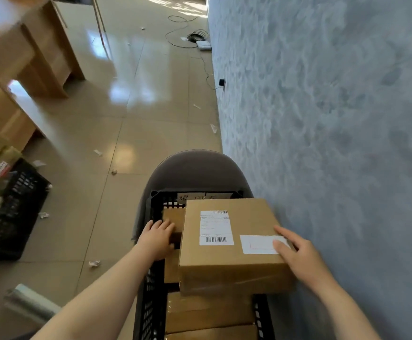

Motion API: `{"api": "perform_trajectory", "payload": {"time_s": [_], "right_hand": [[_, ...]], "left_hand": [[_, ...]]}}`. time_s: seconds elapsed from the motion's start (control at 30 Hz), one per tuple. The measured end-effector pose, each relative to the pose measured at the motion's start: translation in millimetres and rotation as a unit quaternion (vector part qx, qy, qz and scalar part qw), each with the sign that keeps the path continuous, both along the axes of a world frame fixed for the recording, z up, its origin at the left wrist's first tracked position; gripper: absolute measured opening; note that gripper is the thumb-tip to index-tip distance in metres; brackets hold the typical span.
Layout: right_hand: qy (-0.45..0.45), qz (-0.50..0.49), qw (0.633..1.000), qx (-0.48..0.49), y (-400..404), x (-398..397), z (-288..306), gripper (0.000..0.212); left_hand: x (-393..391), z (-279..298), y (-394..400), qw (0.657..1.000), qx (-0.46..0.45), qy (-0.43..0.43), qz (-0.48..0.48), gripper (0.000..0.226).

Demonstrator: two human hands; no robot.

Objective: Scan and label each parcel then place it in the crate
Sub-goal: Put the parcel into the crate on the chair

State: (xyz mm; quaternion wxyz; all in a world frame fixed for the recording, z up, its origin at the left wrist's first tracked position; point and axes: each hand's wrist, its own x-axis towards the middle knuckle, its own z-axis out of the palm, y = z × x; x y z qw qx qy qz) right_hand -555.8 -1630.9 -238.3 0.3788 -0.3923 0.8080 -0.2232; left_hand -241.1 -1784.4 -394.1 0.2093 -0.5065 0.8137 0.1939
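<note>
A brown cardboard parcel [229, 256] with a barcode shipping label and a second white label sits on top of other parcels inside a black plastic crate [151, 303] that stands on a dark chair. My right hand [295, 253] holds the parcel's right edge, thumb lying over the white label. My left hand [157, 239] rests with straight fingers on a smaller brown parcel [173, 218] lower in the crate, just left of the big one. Several more brown parcels [207, 312] fill the near end of the crate.
A grey-blue wall [335, 119] runs close along the right. A second black crate [11, 212] with packages stands on the tiled floor at left, near wooden furniture [28, 57]. Paper scraps litter the floor; cables and a white device [203, 44] lie far back. A metal tube [28, 303] lies near left.
</note>
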Motion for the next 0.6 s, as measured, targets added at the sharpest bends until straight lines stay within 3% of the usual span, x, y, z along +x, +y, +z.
{"api": "perform_trajectory", "payload": {"time_s": [0.2, 0.37, 0.5, 0.6], "right_hand": [[-0.024, 0.035, 0.999, 0.006, -33, -12, 10, 0.037], [-0.041, 0.071, 0.996, 0.026, -69, -3, 7, 0.037], [-0.046, 0.097, 0.991, 0.083, -107, 7, 4, 0.032], [-0.049, 0.107, 0.983, 0.143, -137, 15, 1, 0.022]], "left_hand": [[18, -22, 48, 0.997, -0.063, 0.021, -0.038, 0.073], [28, -24, 74, 0.997, -0.048, 0.023, -0.049, 0.071], [30, -18, 82, 0.996, -0.058, 0.063, -0.021, 0.056], [34, -18, 84, 0.996, -0.035, 0.073, -0.024, 0.06]]}}
